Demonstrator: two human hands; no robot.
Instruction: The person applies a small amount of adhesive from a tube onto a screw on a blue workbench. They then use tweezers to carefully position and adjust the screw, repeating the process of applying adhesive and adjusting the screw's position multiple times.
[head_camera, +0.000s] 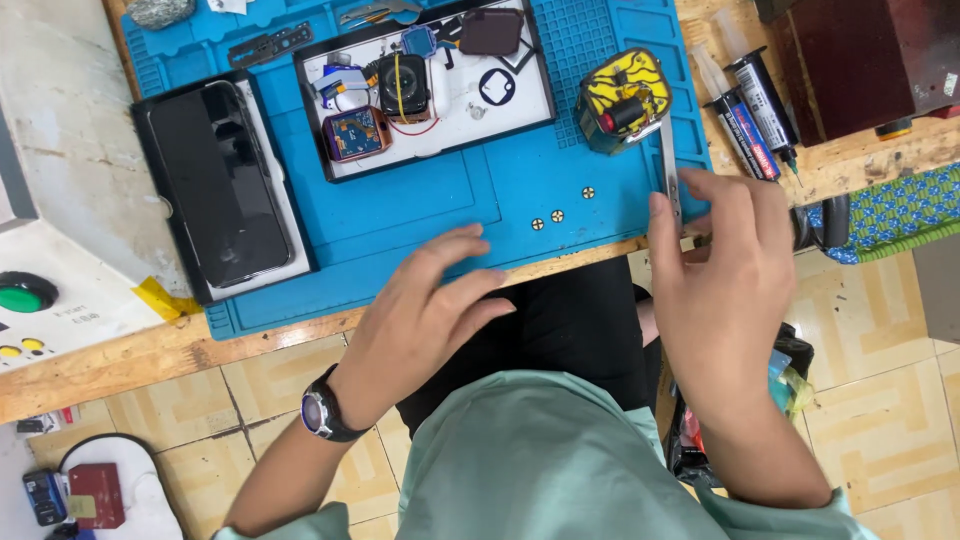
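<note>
My right hand (722, 270) grips a slim metal tool, likely tweezers (669, 160), at the right end of the blue work mat (420, 200); the tool's tip points up toward a yellow and black roll of tape (625, 95). My left hand (425, 310) rests with fingers spread on the mat's front edge, holding nothing; it wears a wristwatch (322, 410). Three small round screws (558, 213) lie on the mat between my hands. A white tray (530, 105) holds a taken-apart smartwatch (402, 88), a blue circuit board (355, 133) and small parts.
A black phone (218, 180) lies on a tray at the mat's left. Two syringe-like tubes (750, 110) sit on the wooden bench at right, near a dark red box (860, 60). A white device with a green button (22, 295) is at far left. Tiled floor lies below.
</note>
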